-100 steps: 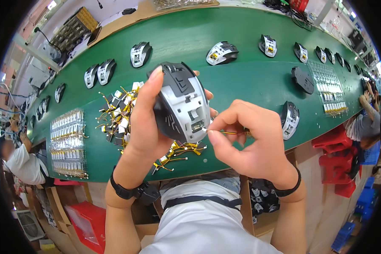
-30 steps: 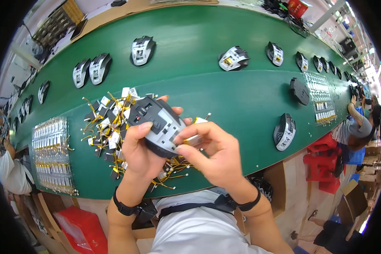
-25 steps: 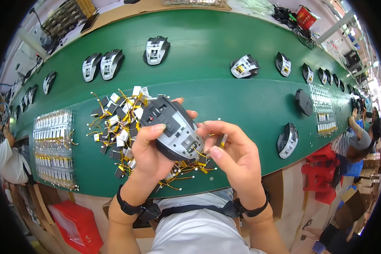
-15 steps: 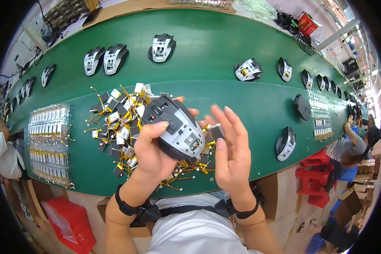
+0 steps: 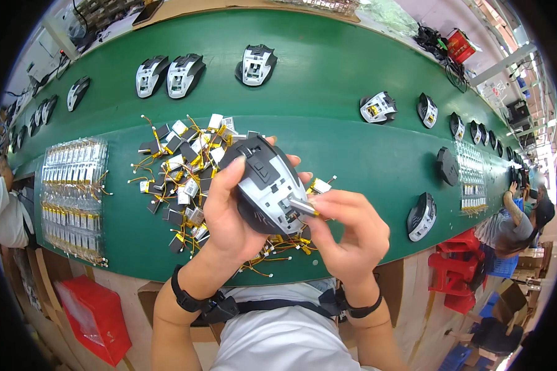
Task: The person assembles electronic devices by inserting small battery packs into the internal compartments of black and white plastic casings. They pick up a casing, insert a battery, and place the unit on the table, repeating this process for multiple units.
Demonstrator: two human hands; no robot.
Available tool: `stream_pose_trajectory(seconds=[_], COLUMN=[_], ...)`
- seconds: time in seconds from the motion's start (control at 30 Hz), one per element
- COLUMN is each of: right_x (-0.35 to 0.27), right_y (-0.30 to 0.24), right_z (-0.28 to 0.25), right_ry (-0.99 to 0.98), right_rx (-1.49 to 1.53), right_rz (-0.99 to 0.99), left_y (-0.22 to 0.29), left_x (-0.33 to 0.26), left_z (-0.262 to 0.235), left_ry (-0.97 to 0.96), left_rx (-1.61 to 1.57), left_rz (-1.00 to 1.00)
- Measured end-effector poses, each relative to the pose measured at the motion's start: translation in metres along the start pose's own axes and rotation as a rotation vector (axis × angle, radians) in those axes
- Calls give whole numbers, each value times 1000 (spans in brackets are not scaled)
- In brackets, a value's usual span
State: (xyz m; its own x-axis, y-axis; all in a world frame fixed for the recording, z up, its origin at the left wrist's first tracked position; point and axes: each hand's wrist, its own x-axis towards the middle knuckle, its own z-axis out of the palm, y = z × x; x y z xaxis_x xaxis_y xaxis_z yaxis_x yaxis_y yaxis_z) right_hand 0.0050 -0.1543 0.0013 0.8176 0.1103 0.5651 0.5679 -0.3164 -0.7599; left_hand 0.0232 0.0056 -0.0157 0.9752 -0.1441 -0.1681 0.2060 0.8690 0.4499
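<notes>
My left hand [image 5: 229, 216] grips a black and grey computer mouse shell [image 5: 266, 182], inner side up, above the green bench [image 5: 328, 80]. My right hand [image 5: 346, 232] pinches a small silver battery cell [image 5: 304, 206] and presses it against the shell's lower right edge. Under both hands lies a heap of small battery cells with yellow and red wires [image 5: 179, 167].
Several open mouse shells [image 5: 254, 65] lie spread along the bench's far side and to the right [image 5: 422, 216]. A clear tray of battery cells [image 5: 71, 198] sits at the left, another tray [image 5: 470, 179] at the right. A red bin [image 5: 96, 318] stands below the bench. Another person [image 5: 517, 219] works at right.
My right hand, open beside the shell half a second ago, has closed on a silver battery cell and brought it to the shell. The left hand keeps its hold on the shell.
</notes>
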Motion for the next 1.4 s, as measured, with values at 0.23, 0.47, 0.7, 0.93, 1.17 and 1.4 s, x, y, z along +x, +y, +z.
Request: stream_pose_trajectory(seconds=[0.23,0.47,0.7,0.93,1.17,1.4], right_x=[15,11,15,29,22,15], right_y=[2,-2,-6,-7,-4,-8], right_z=[-19,-17,-18,-26,-15,-24], right_ry=[-262,-309,-404,-471,-333,-384], right_rx=[-288,-341,-180,-129,-80,-213], right_rz=[-520,-552,-320,-79,-24,-454], left_y=[-1,-1,2,-3,-1,5], left_x=[3,2,4,-6,-4,-9], left_z=[-5,-4,-12,-2,-2,2], left_ry=[5,52,-68,-112,-85,-143], left_rx=[-49,-36,-72,141,188,89], left_rz=[-40,-84,-104,-123,-78,-54])
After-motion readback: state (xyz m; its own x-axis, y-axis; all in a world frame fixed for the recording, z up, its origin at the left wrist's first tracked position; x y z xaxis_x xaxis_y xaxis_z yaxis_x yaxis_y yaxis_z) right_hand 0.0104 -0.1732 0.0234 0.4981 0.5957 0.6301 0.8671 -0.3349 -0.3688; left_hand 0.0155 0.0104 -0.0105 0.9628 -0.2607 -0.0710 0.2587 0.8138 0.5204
